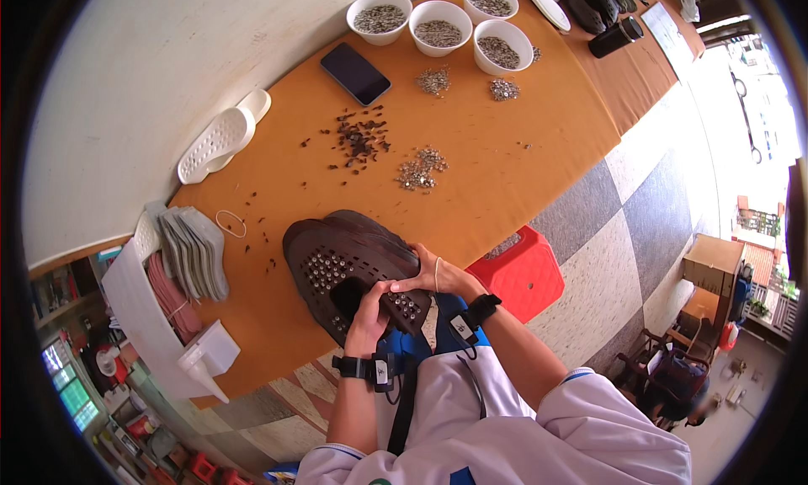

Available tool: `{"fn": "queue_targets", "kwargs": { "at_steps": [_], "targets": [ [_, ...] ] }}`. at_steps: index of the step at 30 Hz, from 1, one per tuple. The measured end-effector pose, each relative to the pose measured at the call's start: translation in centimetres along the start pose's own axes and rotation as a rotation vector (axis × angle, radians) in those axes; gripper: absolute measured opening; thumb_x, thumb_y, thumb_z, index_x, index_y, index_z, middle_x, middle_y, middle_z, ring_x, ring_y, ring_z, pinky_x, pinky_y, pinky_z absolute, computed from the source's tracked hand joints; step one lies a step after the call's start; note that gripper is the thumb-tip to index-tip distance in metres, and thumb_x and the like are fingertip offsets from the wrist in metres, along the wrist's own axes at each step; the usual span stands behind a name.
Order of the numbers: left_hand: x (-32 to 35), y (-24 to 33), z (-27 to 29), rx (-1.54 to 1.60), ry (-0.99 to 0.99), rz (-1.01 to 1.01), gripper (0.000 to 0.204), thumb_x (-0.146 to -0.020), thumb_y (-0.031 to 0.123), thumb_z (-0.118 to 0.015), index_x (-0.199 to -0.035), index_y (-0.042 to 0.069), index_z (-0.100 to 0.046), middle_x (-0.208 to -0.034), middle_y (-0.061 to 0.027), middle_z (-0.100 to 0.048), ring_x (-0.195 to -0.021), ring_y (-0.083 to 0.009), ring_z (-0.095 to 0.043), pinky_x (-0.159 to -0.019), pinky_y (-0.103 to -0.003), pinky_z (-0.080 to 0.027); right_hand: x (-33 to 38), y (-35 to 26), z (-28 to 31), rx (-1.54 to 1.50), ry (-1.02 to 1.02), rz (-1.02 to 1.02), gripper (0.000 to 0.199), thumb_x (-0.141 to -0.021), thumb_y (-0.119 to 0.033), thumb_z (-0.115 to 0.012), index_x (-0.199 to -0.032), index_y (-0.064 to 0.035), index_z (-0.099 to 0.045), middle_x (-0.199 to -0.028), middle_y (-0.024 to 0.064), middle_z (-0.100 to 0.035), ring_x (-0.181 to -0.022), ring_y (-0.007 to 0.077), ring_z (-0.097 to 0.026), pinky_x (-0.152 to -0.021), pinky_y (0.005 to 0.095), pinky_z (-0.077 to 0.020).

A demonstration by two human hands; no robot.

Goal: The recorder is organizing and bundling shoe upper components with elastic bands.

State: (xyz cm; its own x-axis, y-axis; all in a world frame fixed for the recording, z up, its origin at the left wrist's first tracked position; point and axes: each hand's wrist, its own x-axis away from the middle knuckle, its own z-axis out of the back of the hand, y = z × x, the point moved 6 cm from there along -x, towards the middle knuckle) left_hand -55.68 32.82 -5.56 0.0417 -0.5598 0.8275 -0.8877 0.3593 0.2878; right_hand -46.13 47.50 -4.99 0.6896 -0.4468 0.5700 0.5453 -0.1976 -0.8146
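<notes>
A dark brown, perforated shoe-sole-shaped piece [307,258] is held at the table's near edge, over my lap. Rows of small silver studs sit in many of its holes, and a black patch or opening [344,297] shows near its middle. My left hand [368,320] grips its near edge, with fingertips beside the studs. My right hand [425,273] is closed round its right side, its thumb close to the left fingers. Whether a tiny stud is between the fingers cannot be seen. Beyond lie loose silver studs [422,168] and small dark brown bits [360,140].
White bowls of metal pieces [439,30] stand at the far edge, near a phone [355,72]. White perforated soles [220,141] and stacked grey insoles [192,253] lie left. A red plastic stool [523,274] stands right of the table; a black bottle [615,38] lies far right.
</notes>
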Motion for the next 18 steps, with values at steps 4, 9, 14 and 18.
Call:
{"fn": "queue_targets", "kwargs": {
  "at_steps": [4, 9, 14, 18],
  "targets": [
    [0.2, 0.3, 0.4, -0.011, 0.036, 0.015, 0.033, -0.091, 0.026, -0.068, -0.114, 0.003, -0.065, -0.108, -0.0051, -0.068, -0.1, -0.0163, -0.066, -0.089, -0.034, -0.055, -0.5, -1.7, -1.0, -0.069, -0.076, 0.112, 0.119, -0.058, -0.064, -0.091, -0.145, 0.0032, -0.046, -0.136, 0.0237, -0.059, -0.127, 0.0325, -0.057, -0.104, 0.0407, -0.0471],
    [0.0, 0.8, -1.8, -0.042, 0.093, 0.03, 0.048, -0.089, 0.027, -0.073, -0.127, 0.002, -0.06, -0.117, -0.0062, -0.064, -0.104, -0.0162, -0.064, -0.091, -0.031, -0.053, -0.1, -0.8, -1.4, -0.226, 0.014, 0.003, 0.106, -0.06, -0.04, -0.091, -0.146, 0.0, -0.045, -0.132, 0.0187, -0.061, -0.12, 0.0287, -0.06, -0.1, 0.0374, -0.0491],
    [0.0, 1.2, -1.4, -0.112, 0.135, -0.178, 0.067, -0.089, 0.037, -0.079, -0.136, -0.001, -0.05, -0.129, -0.0127, -0.057, -0.117, -0.0234, -0.057, -0.1, -0.035, -0.048, -0.5, 0.0, -2.5, -0.436, -0.029, -0.083, 0.098, -0.061, -0.029, -0.089, -0.144, -0.0002, -0.046, -0.128, 0.0159, -0.062, -0.116, 0.0248, -0.06, -0.098, 0.0355, -0.0509],
    [8.8, 3.0, -5.9, -1.245, 0.771, -1.009, 0.05, -0.096, 0.023, -0.071, -0.128, -0.008, -0.049, -0.121, -0.0197, -0.057, -0.103, -0.0288, -0.06, -0.086, -0.037, -0.05, -0.2, -0.3, -2.1, -0.508, -0.059, -0.146, 0.093, -0.062, -0.026, -0.09, -0.141, 0.0017, -0.048, -0.124, 0.0155, -0.063, -0.114, 0.0238, -0.06, -0.098, 0.0346, -0.0511]
  ]
}}
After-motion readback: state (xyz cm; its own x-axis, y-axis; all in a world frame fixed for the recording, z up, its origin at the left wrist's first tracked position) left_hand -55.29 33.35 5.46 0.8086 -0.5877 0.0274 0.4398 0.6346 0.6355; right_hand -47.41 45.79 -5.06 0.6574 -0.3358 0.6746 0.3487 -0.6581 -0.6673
